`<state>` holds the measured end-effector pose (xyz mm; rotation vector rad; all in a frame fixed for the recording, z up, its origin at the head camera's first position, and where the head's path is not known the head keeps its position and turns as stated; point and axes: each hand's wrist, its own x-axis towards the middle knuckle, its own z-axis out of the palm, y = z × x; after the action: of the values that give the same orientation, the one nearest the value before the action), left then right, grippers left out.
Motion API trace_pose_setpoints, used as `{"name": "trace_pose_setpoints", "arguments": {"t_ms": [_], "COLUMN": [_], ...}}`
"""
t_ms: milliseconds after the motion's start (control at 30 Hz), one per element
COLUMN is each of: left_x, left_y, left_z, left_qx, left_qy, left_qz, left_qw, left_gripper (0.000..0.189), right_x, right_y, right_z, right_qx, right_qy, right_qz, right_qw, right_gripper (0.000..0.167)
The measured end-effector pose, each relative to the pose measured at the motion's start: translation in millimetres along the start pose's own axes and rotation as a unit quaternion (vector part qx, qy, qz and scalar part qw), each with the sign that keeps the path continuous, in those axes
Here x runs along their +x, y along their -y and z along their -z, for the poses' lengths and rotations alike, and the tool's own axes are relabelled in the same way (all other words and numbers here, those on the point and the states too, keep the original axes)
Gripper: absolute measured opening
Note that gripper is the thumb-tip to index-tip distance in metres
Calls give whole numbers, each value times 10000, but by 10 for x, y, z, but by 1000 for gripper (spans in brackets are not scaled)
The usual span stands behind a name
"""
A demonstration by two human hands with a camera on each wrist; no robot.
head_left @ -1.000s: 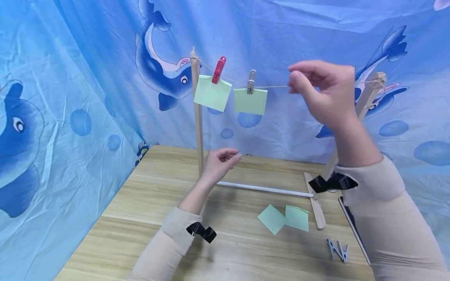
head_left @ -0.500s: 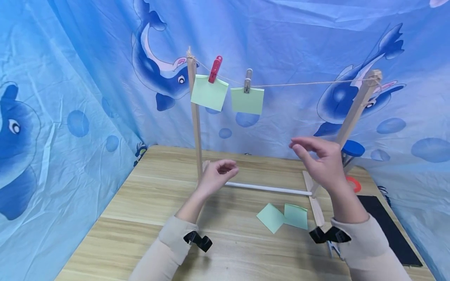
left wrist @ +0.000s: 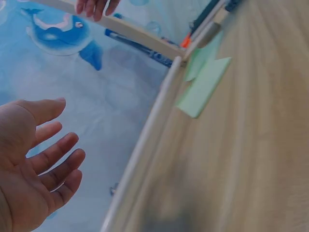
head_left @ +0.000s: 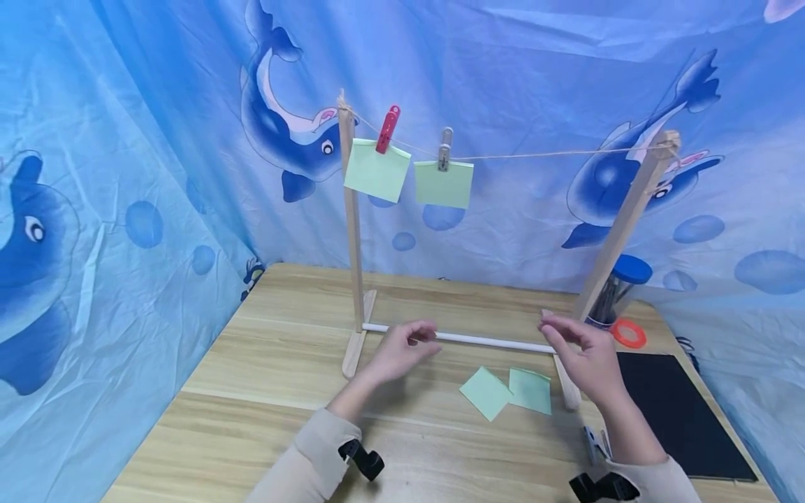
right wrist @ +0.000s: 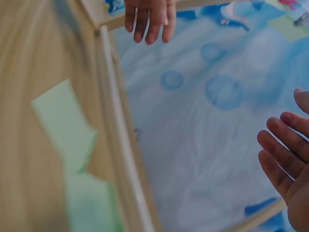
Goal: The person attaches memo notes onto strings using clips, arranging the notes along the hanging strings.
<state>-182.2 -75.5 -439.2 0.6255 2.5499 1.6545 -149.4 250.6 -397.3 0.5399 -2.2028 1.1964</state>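
Observation:
My left hand (head_left: 405,349) hovers over the table by the white rod (head_left: 484,341), fingers loosely bent around nothing. Over the right end of the rod, my right hand (head_left: 591,360) is likewise bare, its fingers relaxed. Above them a string (head_left: 541,154) runs between two wooden posts. A red clothespin (head_left: 388,130) holds one green sticky note (head_left: 376,171) on it, and a grey clothespin (head_left: 444,150) holds another sticky note (head_left: 444,186). Two more green notes, one turned cornerwise (head_left: 487,393) and one squarer note (head_left: 530,390), lie on the table between my hands.
Grey-blue clothespins (head_left: 591,443) lie beside my right wrist, partly hidden by it. Behind the right post (head_left: 619,227) stands a jar with a blue lid (head_left: 632,270). An orange ring (head_left: 629,334) and a black board (head_left: 682,416) lie at the right. The left post (head_left: 352,223) rises behind my left hand.
My right hand has come down from the string to just above the table. My left hand has sunk a little. The clipped notes still hang from the string.

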Motion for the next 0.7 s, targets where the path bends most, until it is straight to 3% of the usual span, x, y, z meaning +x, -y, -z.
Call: {"name": "trace_pose_setpoints", "arguments": {"t_ms": [367, 533, 700], "left_x": [-161, -221, -245], "left_y": [223, 287, 325], "left_z": [-334, -476, -585], "left_qx": [176, 467, 859], "left_qy": [479, 592, 693], "left_qz": [87, -175, -574], "left_qw": [9987, 9970, 9922], "left_gripper": [38, 34, 31], "right_x": [-501, -773, -996], "right_y": [-297, -460, -594], "right_z": [103, 208, 302], "right_qx": [-743, -1150, -1460], "right_qy": [155, 354, 681], "right_qz": [-1081, -1641, -1951], "right_qw": [9912, 9791, 9675], "right_gripper": [15, 20, 21]}}
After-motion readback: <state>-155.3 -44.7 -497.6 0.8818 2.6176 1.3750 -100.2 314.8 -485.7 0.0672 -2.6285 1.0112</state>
